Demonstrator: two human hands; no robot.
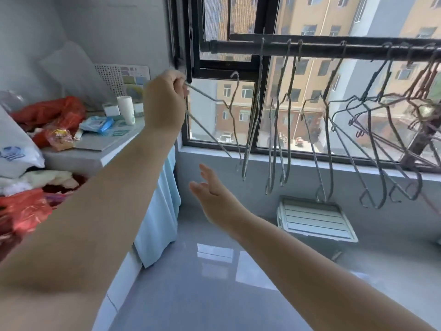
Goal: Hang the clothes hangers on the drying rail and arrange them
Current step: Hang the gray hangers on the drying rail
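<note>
Overhead, the left hand [164, 99] grips a thin grey wire hanger [210, 111], hook upturned, below the rail [310, 47]; the right hand [212, 194] is spread, holding nothing.

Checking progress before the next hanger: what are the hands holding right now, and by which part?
The left hand grips a wire hanger by one shoulder corner, its hook off the rail. The right hand is open and holds nothing.

White cup [125, 109] and red bag [59, 111] sit on the counter [100, 142].
</note>
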